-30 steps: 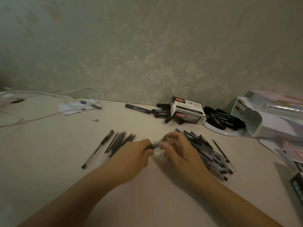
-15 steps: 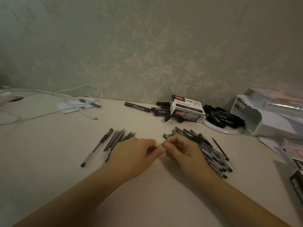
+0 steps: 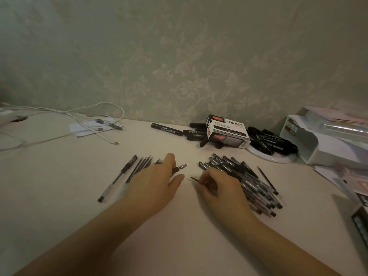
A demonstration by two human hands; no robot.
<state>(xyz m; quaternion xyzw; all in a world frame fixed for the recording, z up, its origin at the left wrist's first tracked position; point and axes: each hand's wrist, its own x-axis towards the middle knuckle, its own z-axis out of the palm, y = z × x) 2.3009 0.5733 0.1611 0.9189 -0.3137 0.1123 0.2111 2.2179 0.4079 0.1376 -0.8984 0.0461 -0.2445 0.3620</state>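
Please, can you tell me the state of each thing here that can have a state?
left hand: grips the pen.
pen: uncapped, metal tip exposed.
right hand: pinches the refill.
refill: bare, apart from the pen.
lone pen: cap on, lying flat.
cable end: unplugged, lying loose.

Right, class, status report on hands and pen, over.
Left hand grips black-gripped plastic pen, metal tip bare. Right hand pinches thin dark rod. Heap of clear-and-black pens crowds it.
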